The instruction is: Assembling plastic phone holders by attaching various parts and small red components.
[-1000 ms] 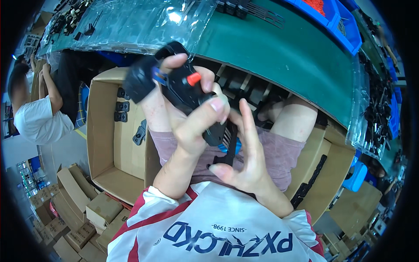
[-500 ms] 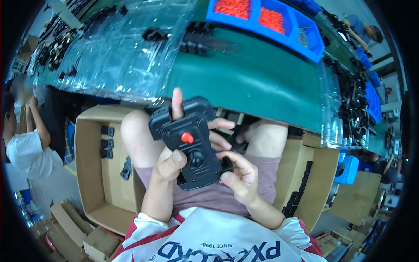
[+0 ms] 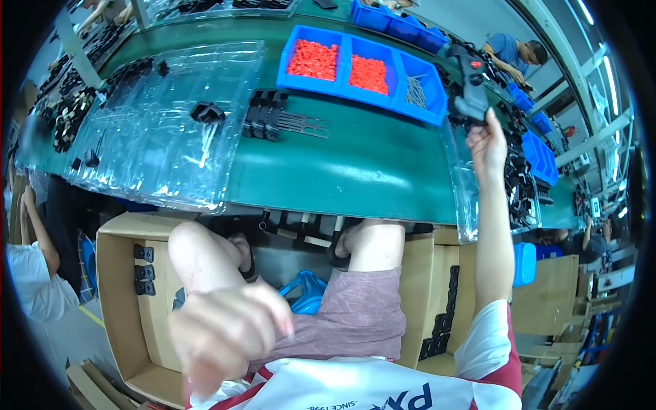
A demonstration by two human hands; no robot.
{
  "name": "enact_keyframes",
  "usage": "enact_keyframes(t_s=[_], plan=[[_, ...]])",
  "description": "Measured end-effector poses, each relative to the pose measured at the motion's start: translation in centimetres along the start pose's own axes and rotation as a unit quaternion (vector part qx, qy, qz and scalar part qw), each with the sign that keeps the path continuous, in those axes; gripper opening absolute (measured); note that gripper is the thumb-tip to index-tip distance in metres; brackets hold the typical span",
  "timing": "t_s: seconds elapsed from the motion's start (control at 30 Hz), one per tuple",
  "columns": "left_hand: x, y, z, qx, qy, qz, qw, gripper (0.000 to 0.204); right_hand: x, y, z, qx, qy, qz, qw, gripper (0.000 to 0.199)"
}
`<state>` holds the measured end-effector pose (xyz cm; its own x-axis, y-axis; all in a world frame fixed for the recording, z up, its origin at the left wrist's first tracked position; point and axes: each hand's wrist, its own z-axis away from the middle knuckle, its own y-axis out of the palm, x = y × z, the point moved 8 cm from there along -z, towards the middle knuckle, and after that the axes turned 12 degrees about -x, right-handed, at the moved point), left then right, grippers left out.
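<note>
My right hand (image 3: 486, 145) is stretched far out to the right over the bench. Its fingers are closed on the near end of a black plastic phone holder (image 3: 470, 85) with a red button, held above a pile of black parts (image 3: 521, 184). Low over my lap, on the left, my left hand (image 3: 229, 328) is smeared by motion. Its fingers look bent, but whether they hold anything does not show.
Blue bins (image 3: 320, 87) with red pieces and metal pins stand on the green bench (image 3: 342, 174). Left of them lie black clips (image 3: 265, 115) and a clear plastic tray (image 3: 164, 137). Cardboard boxes (image 3: 113, 273) with black parts flank my legs. Co-workers sit around.
The phone holder has gone from above my lap to the far right in my right hand. My left hand has let go of it and dropped toward the lower left. The view has shifted.
</note>
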<state>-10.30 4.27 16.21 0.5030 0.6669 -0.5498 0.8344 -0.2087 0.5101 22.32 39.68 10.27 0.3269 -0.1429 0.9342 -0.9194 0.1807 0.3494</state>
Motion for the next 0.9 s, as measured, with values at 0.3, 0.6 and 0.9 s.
enact_keyframes(t_s=[0.3, 0.6, 0.9], plan=[[-6.8, 3.6, 1.0, 0.155, 0.071, 0.259, 0.951, 0.049, -1.9, 7.6, -10.9, 0.036, 0.144, -0.053, 0.987, 0.033], [-5.0, 4.5, -0.6, 0.174, 0.137, 0.315, 0.923, 0.049, -2.5, 15.6, -4.7, 0.069, 0.045, -0.027, 0.996, 0.050], [-4.5, 4.2, 0.1, 0.143, 0.160, 0.362, 0.907, 0.048, -7.4, 17.9, 6.1, 0.195, 0.041, 0.182, 0.963, 0.035]])
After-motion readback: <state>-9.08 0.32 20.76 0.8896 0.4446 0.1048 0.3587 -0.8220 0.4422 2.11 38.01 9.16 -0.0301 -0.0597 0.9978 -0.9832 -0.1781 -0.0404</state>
